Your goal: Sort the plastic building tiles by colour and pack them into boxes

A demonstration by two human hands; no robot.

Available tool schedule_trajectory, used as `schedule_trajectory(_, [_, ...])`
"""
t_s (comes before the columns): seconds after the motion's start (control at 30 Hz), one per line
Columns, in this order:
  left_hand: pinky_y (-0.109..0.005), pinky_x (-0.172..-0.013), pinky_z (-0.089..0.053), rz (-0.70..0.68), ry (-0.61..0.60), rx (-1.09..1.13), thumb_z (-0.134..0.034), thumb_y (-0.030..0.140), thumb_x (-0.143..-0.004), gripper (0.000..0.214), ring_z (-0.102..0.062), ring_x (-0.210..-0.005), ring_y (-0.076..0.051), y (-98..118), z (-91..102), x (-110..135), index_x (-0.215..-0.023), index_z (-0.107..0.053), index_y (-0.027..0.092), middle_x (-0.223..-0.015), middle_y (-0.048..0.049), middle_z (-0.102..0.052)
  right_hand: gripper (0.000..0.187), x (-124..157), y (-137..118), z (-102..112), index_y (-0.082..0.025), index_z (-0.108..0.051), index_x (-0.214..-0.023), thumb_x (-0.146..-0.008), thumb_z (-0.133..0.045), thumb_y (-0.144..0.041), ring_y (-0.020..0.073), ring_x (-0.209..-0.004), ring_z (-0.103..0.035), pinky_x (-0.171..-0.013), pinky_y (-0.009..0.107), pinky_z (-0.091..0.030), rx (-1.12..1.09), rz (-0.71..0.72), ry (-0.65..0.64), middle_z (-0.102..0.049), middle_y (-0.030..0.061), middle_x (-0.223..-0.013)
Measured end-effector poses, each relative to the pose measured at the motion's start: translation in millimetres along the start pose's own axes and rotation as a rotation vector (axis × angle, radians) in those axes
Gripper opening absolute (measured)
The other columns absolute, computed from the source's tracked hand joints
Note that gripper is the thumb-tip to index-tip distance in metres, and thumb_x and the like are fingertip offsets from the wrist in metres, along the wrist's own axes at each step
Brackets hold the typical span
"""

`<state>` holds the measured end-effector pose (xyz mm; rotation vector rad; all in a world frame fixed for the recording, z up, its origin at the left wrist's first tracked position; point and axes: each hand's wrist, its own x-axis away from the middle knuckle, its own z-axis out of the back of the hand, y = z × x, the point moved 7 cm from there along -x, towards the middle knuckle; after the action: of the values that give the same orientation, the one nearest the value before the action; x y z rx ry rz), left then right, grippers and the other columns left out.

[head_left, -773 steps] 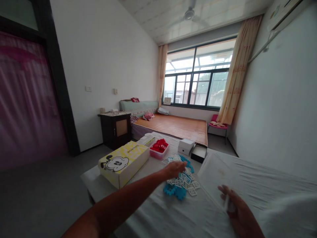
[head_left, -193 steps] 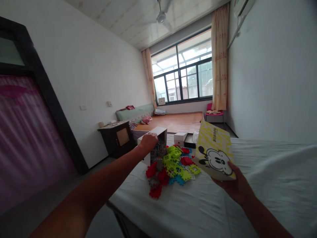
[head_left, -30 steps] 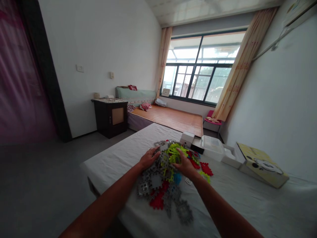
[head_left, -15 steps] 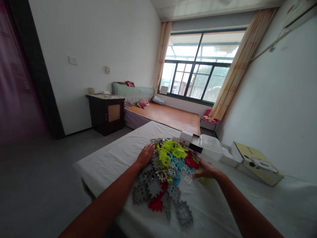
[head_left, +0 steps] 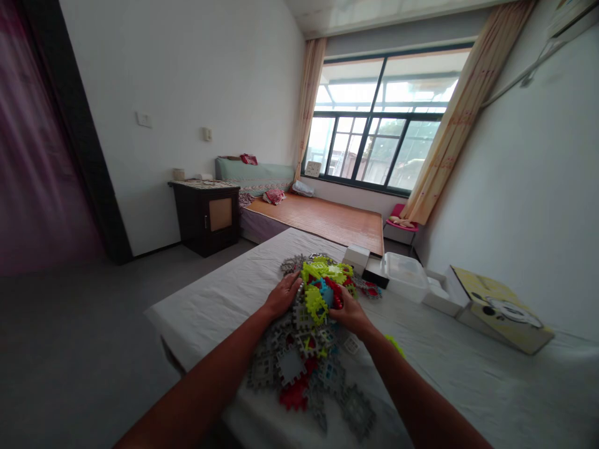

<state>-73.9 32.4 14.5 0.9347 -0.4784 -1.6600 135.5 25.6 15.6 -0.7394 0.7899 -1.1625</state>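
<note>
A heap of interlocking plastic building pieces [head_left: 304, 316] with toothed edges lies on the white-sheeted surface [head_left: 224, 293], mostly grey and lime green, with some red, blue and white. Against the heap's left side rests my left hand [head_left: 283, 295], fingers stretched out and touching the grey and green pieces. My right hand [head_left: 350, 313] is curled at the right side, its fingers and thumb around red pieces [head_left: 334, 292] and blue pieces [head_left: 324, 294]. The palm hides part of what lies there. One lime piece [head_left: 394, 344] shows beyond my right forearm.
Behind the heap stand a small white box [head_left: 356, 257] and a clear plastic container [head_left: 405, 277]. Farther right are a white open box [head_left: 440, 293] and a yellow printed box [head_left: 503, 308]. A bed with an orange mat [head_left: 322, 215] and a dark cabinet [head_left: 206, 215] stand beyond.
My right hand has moved left into the heap, gathering red, blue and white pieces inward, and its fingers have curled. My left hand stays at the left side. The view has shifted slightly.
</note>
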Motion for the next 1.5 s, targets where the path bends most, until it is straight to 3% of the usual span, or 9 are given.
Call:
schedule_trajectory(0.17, [-0.041,-0.113,-0.025,-0.053,0.094,0.054,-0.028,0.041,-0.094,0.049,-0.038,-0.131,-0.021,-8.9,4.0,-4.7,-0.131,-0.048,0.016,-0.139,-0.0088,-0.048,0.066,-16.4,-38.8,-21.1,-0.02,-0.051,-0.12,-0.061,-0.074,-0.037,0.024,-0.084,-0.065,-0.072,0.039,-0.054,-0.546,-0.027,-0.111,-0.069,0.0057,-0.095])
schedule_trajectory(0.37, [-0.041,-0.112,-0.027,0.032,0.249,0.251,-0.036,0.036,-0.089,0.044,-0.043,-0.127,-0.023,-37.3,17.7,-4.9,-0.122,-0.055,0.014,-0.131,-0.0127,-0.054,0.064,-26.2,-84.9,-3.8,-0.028,-0.053,-0.123,-0.065,-0.075,-0.043,0.022,-0.104,-0.06,-0.086,0.037,-0.051,-0.654,0.054,-0.256,-0.06,0.0062,-0.121])
schedule_trajectory(0.6, [-0.039,-0.113,-0.022,0.156,0.202,0.356,-0.035,0.058,-0.086,0.061,-0.037,-0.132,-0.025,-38.5,21.9,-6.1,-0.122,-0.054,0.013,-0.136,-0.0126,-0.05,0.053,-4.1,-21.2,33.7,-0.02,-0.061,-0.112,-0.062,-0.073,-0.034,0.0249,-0.094,-0.062,-0.077,0.039,-0.053,-0.019,0.007,-0.176,-0.063,0.0117,-0.115])
schedule_trajectory(0.73, [-0.041,-0.114,-0.018,0.172,0.097,0.265,-0.04,0.068,-0.08,0.076,-0.029,-0.136,-0.029,-29.2,33.2,2.9,-0.132,-0.046,0.013,-0.144,-0.0143,-0.04,0.059,28.2,7.6,36.8,-0.017,-0.054,-0.125,-0.069,-0.064,-0.032,0.0253,-0.095,-0.062,-0.085,0.041,-0.049,0.294,0.064,-0.17,-0.062,0.0138,-0.119])
schedule_trajectory(0.87, [-0.042,-0.114,-0.017,0.052,-0.176,0.042,-0.051,0.067,-0.076,0.09,-0.017,-0.141,-0.029,-12.4,56.7,52.9,-0.146,-0.024,0.017,-0.153,-0.0112,-0.02,0.078,75.2,28.8,60.3,-0.022,-0.043,-0.137,-0.066,-0.067,-0.047,0.0327,-0.127,-0.041,-0.102,0.046,-0.036,0.526,0.114,-0.12,-0.047,0.0126,-0.139])
schedule_trajectory(1.0, [-0.047,-0.113,-0.018,-0.116,-0.426,-0.147,-0.075,0.06,-0.054,0.118,-0.012,-0.141,-0.033,13.5,63.9,118.1,-0.148,-0.012,0.027,-0.156,-0.0069,-0.009,0.104,113.5,52.2,74.7,-0.03,-0.035,-0.142,-0.05,-0.078,-0.052,0.0359,-0.131,-0.033,-0.102,0.047,-0.034,0.587,0.022,-0.196,-0.038,0.0112,-0.145])
schedule_trajectory(1.13, [-0.048,-0.112,-0.02,-0.192,-0.396,-0.24,-0.08,0.054,-0.049,0.123,-0.012,-0.14,-0.037,35.5,39.8,135.3,-0.148,-0.012,0.03,-0.156,-0.0072,-0.006,0.107,116.6,35.3,52.3,-0.027,-0.037,-0.141,-0.045,-0.081,-0.048,0.0324,-0.13,-0.035,-0.104,0.043,-0.034,0.521,0.122,-0.241,-0.041,0.01,-0.143])
schedule_trajectory(1.27, [-0.047,-0.113,-0.02,-0.25,-0.227,-0.232,-0.076,0.036,-0.061,0.106,-0.01,-0.141,-0.034,54.8,6.2,116.6,-0.147,-0.016,0.025,-0.155,-0.011,-0.006,0.059,89.8,16.9,33.8,-0.022,-0.059,-0.12,-0.063,-0.069,-0.033,0.0273,-0.113,-0.051,-0.099,0.04,-0.039,0.404,0.189,-0.125,-0.059,0.0089,-0.125])
schedule_trajectory(1.5, [-0.047,-0.115,-0.019,-0.336,-0.019,-0.169,-0.049,0.02,-0.084,0.06,-0.013,-0.141,-0.026,106.9,-27.3,63.8,-0.141,-0.032,0.027,-0.153,-0.0052,-0.016,0.033,19.8,-0.8,56.4,-0.019,-0.063,-0.1,-0.078,-0.05,-0.038,0.0223,-0.086,-0.064,-0.078,0.036,-0.05,-0.058,0.13,0.129,-0.069,0.0076,-0.098])
